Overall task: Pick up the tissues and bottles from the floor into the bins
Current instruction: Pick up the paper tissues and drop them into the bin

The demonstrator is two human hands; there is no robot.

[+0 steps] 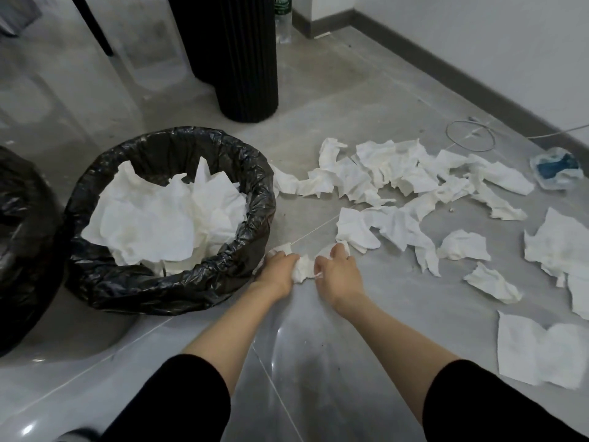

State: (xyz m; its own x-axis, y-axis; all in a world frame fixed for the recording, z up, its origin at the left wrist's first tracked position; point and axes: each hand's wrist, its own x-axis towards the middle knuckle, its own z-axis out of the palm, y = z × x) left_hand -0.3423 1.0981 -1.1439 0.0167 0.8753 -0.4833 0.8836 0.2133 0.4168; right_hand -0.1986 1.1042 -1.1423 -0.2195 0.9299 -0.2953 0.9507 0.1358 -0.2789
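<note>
Clutching crumpled white tissue, left hand and right hand, beside crinkly black-lined bin

Floor: glossy grey tiles, with a wall along the far and right edges.
Left edge: second bin, black-bagged, partly out of view.
Beside it: lined bin, holding tissues.
Centre to right edge: crumpled white tissues, many overlapping.
Right edge: crushed bottle, blue inside.
Far edge: black ribbed column, with an upright bottle just behind it.
</note>
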